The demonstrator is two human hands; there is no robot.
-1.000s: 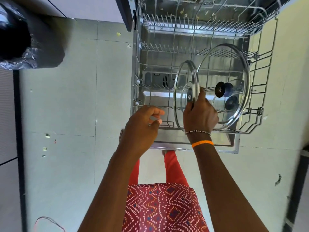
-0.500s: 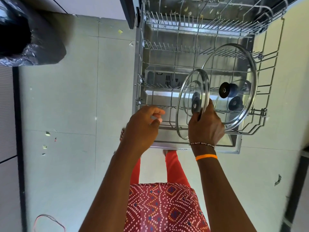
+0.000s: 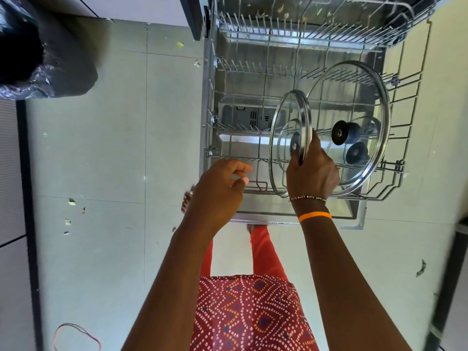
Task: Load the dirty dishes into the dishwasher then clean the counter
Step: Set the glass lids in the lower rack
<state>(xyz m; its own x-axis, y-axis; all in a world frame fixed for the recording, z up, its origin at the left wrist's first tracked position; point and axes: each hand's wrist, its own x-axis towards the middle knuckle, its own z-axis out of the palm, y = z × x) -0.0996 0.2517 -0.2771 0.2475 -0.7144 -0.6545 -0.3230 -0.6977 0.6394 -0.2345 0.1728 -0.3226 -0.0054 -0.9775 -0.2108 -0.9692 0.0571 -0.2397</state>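
- Right hand grips the small glass lid on edge, upright, just left of the large lid in the rack.
- Left hand hovers nearby, loosely curled, holding nothing.

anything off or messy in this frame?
Yes. Food scraps litter the floor: bits left of the dishwasher and one near its top corner. Specks also cling to the upper rack. A red cord lies loose on the floor. The lids in the lower rack look properly seated.

small lid in rack, left of large lid
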